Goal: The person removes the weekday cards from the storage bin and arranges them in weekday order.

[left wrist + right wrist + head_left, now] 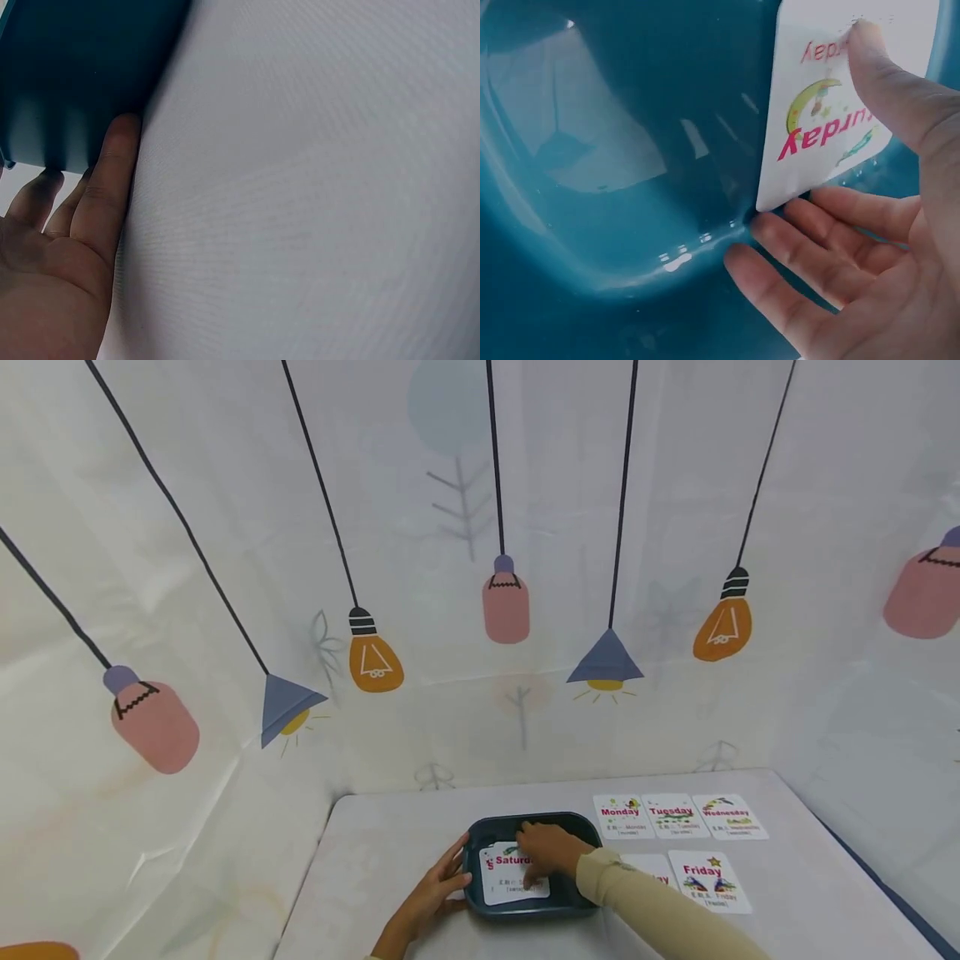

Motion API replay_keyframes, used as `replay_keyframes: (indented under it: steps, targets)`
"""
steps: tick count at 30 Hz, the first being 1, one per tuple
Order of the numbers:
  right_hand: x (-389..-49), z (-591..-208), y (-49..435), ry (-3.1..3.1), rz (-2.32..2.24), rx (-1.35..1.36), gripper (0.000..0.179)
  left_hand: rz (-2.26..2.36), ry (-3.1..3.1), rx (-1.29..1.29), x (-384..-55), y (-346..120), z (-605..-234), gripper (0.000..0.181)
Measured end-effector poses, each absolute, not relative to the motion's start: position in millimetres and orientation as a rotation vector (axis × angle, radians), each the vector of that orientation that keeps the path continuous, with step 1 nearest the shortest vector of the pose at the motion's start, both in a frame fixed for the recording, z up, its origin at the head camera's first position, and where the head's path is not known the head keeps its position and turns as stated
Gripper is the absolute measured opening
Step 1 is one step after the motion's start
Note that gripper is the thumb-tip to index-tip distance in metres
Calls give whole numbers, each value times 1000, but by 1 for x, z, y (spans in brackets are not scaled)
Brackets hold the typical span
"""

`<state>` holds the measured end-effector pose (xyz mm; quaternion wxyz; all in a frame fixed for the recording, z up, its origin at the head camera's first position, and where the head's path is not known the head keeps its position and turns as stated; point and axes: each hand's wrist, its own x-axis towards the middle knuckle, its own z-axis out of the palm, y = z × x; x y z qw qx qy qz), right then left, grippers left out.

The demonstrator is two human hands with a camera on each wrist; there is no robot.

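A dark teal plastic tray (573, 903) stands on the white table. Inside it lies a white card printed "Saturday" (510, 887), over another card (487, 870) of which only a strip with a red "S" shows. My right hand (551, 849) reaches into the tray and pinches the Saturday card, the thumb (881, 67) on its printed face and the other fingers along its edge. Against the tray's left outer side rest the fairly straight fingers of my left hand (433, 891). The left wrist view shows those fingertips touching the tray wall (75, 82).
Right of the tray lie cards printed Monday (622, 818), Tuesday (675, 818) and Wednesday (729, 820) in a row. Below them are a Friday card (708, 883) and a card (651, 864) partly covered by my right sleeve. A white sheet with printed lamps hangs behind the table.
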<state>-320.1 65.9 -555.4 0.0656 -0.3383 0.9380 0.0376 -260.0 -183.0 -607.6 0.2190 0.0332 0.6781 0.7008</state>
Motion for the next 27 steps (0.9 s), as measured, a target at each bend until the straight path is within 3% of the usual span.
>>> replay_keyframes:
  steps: [13, 27]
  targets:
    - [-313, -552, 55, 2818, 48, -953, 57, 1930, 1898, 89, -262, -185, -608, 71]
    - [-310, -553, 54, 2885, 248, -1081, 72, 1935, 1877, 121, -261, -186, -607, 71]
